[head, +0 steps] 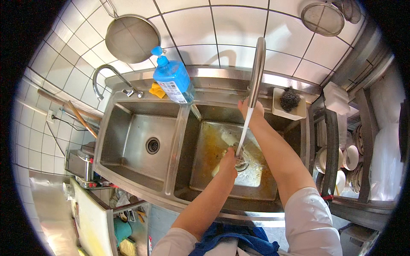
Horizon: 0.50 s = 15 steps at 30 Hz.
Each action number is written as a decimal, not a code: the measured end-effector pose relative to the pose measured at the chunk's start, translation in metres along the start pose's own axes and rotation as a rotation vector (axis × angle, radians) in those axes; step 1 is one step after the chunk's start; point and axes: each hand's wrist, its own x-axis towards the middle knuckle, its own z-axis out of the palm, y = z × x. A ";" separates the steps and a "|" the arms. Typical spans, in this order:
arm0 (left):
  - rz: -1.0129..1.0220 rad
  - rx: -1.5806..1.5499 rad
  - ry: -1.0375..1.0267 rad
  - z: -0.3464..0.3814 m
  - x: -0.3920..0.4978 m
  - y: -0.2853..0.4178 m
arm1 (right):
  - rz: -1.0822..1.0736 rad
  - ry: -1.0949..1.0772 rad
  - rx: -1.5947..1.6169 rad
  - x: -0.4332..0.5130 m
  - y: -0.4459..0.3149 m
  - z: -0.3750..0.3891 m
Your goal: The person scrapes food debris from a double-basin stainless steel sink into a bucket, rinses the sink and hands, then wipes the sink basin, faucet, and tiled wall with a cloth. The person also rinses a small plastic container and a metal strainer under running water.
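Observation:
Water runs from the tall steel faucet (258,70) into the right basin of a double stainless-steel sink (174,156). My left hand (228,161) is low in that basin, at the stream and beside the drain; its fingers are near something small and dark that I cannot make out. My right hand (254,110) reaches to the base of the faucet, partly hidden behind the spout, so its grip does not show clearly. Brownish-yellow residue lies on the wet basin floor around the drain.
A blue pump bottle (174,80) and a yellow cloth (157,90) stand on the sink's back ledge. At its right is a white tray (289,112) with a dark scouring pad (290,99). A second faucet (110,68) curves over the left. Bowls (350,157) fill a right-hand rack.

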 end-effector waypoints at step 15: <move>0.442 0.008 -0.045 -0.007 0.013 -0.013 | 0.129 -0.141 -0.345 -0.080 -0.121 -0.092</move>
